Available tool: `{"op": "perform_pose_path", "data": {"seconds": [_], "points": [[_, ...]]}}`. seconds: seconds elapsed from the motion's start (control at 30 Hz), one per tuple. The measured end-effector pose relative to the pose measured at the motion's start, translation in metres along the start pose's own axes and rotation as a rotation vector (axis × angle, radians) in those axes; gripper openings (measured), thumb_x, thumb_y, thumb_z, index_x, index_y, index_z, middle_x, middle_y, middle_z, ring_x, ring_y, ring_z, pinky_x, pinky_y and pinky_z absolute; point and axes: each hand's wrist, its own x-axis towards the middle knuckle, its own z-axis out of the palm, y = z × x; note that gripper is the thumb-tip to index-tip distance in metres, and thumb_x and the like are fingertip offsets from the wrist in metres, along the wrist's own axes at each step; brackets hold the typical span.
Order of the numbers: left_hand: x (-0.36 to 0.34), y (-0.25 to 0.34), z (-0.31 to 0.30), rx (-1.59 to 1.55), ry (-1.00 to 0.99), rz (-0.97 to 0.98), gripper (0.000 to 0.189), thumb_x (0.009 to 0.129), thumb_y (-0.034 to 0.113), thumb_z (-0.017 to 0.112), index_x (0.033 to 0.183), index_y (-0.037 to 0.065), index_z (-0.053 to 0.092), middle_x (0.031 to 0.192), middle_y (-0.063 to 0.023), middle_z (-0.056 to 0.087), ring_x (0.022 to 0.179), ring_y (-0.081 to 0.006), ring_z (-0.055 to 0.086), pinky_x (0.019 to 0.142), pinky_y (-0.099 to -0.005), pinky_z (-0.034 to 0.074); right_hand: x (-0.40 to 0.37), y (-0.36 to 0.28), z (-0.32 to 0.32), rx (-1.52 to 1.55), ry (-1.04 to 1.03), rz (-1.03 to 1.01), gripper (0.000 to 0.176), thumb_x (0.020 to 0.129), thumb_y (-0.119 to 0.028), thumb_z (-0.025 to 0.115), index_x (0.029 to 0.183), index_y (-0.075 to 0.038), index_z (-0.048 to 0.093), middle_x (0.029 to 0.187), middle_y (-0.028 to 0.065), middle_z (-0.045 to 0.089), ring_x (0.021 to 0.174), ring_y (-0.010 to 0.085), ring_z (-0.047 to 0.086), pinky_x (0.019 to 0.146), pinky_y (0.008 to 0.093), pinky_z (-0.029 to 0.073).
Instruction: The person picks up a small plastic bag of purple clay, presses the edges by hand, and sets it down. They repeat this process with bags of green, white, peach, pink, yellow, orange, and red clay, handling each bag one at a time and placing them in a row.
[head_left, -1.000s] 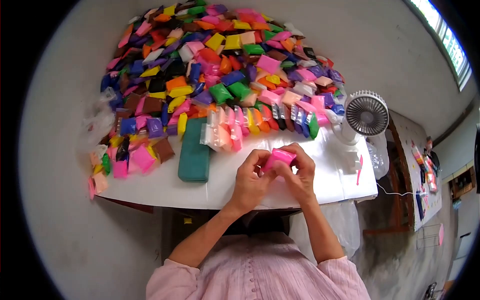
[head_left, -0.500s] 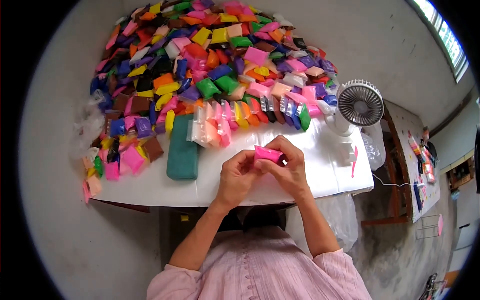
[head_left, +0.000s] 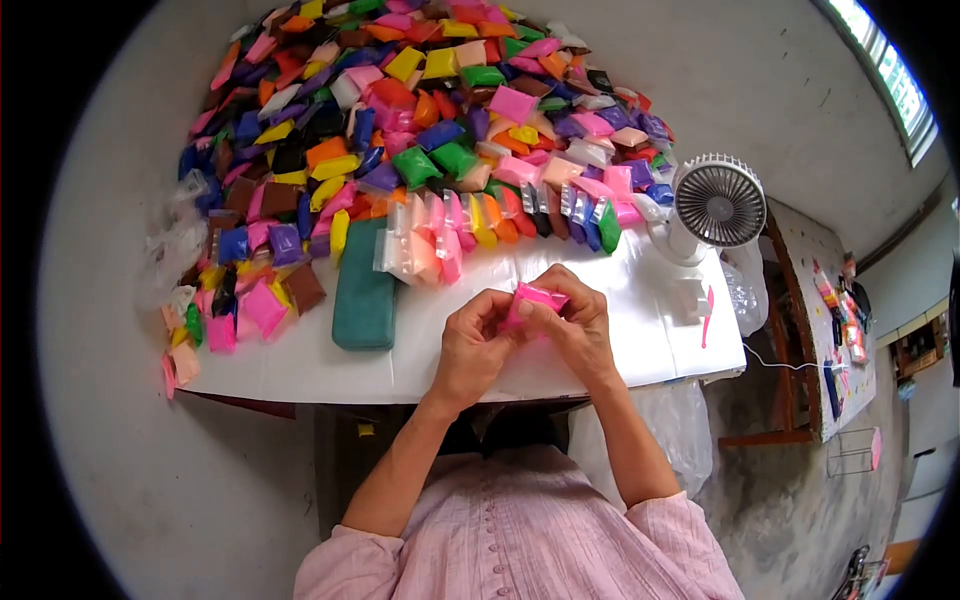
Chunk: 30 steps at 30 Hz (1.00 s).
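Between my two hands, over the front of the white table point(head_left: 290, 372), is a small bright pink packet point(head_left: 541, 295). My left hand point(head_left: 474, 345) pinches its left side. My right hand point(head_left: 577, 325) grips its right side, thumb across its front. Just beyond them a row of clear-topped packets point(head_left: 424, 262) in pink, yellow, orange, red, brown, blue and green leans in a line. The teal case point(head_left: 364, 300) lies left of my hands, touching the row's left end.
A large heap of coloured packets point(head_left: 326, 150) covers the back of the table. At the right stand a white fan point(head_left: 718, 205) and a thin pink tool point(head_left: 708, 317). Crumpled clear plastic point(head_left: 178, 235) lies at the left. Another table point(head_left: 850, 370) is farther right.
The pink packet has tilted and turned between my fingers, with my right thumb now across its front. The view has shifted slightly.
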Motion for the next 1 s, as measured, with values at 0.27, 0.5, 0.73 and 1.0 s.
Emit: {"op": "perform_pose_path", "data": {"seconds": [0.27,0.5,0.73,1.0], "points": [[-0.001,0.000,-0.001,-0.042,-0.006,0.023,0.017,0.088,0.006,0.068,0.101,0.000,0.060,0.090,0.0003,0.063,0.084,-0.0060,0.059,0.077,-0.0217,0.050,-0.008,0.008,-0.003,0.028,-0.009,0.027,0.015,0.077,-0.010,0.076,0.084,0.000,0.068,0.077,-0.0005,0.052,0.066,0.0066,0.048,0.055,0.0218,0.036],[-0.002,0.002,0.001,-0.068,-0.048,-0.002,0.016,0.088,0.003,0.064,0.103,-0.001,0.059,0.091,-0.0008,0.064,0.082,-0.0060,0.059,0.075,-0.0209,0.050,-0.012,-0.005,0.001,-0.184,0.082,-0.169,0.011,0.079,-0.007,0.071,0.078,0.002,0.066,0.073,0.0034,0.050,0.061,0.0097,0.046,0.051,0.0235,0.034],[-0.004,0.013,-0.004,-0.073,-0.037,-0.050,0.024,0.091,0.010,0.060,0.113,0.000,0.057,0.106,-0.0031,0.061,0.094,-0.0079,0.056,0.086,-0.0250,0.045,-0.012,0.002,0.008,-0.349,0.189,-0.350,0.013,0.084,-0.006,0.067,0.078,0.005,0.064,0.067,0.0086,0.049,0.055,0.0142,0.046,0.048,0.0274,0.034],[-0.007,0.008,0.010,-0.012,0.077,0.046,0.022,0.090,0.008,0.062,0.111,0.001,0.060,0.102,-0.0016,0.063,0.089,-0.0071,0.056,0.082,-0.0229,0.046,-0.016,0.002,0.009,-0.388,0.222,-0.434,0.010,0.083,-0.002,0.064,0.077,0.006,0.064,0.066,0.0112,0.051,0.053,0.0186,0.049,0.047,0.0293,0.037]]}}
